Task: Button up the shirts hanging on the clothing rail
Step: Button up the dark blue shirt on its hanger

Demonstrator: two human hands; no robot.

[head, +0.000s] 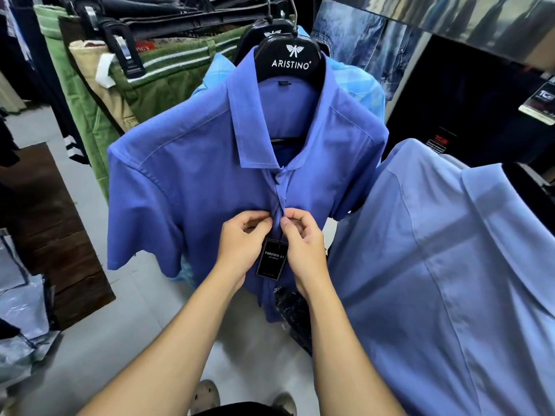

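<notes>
A blue short-sleeved shirt [186, 187] hangs on a black hanger [290, 60] at frame centre, its lower hem hidden behind the forearms. A paler blue shirt [444, 265] at right is cut off by the frame edge. Green trousers [90, 115] hang upper left. The left hand [243, 238] and right hand [303, 235] pinch the shirt's front strip; the button itself is hidden. A black tag [271, 259] dangles between them.

Your fingertips [271, 219] cover the button on the blue shirt [186, 181]; the paler shirt [450, 280] runs off the frame's right edge.
</notes>
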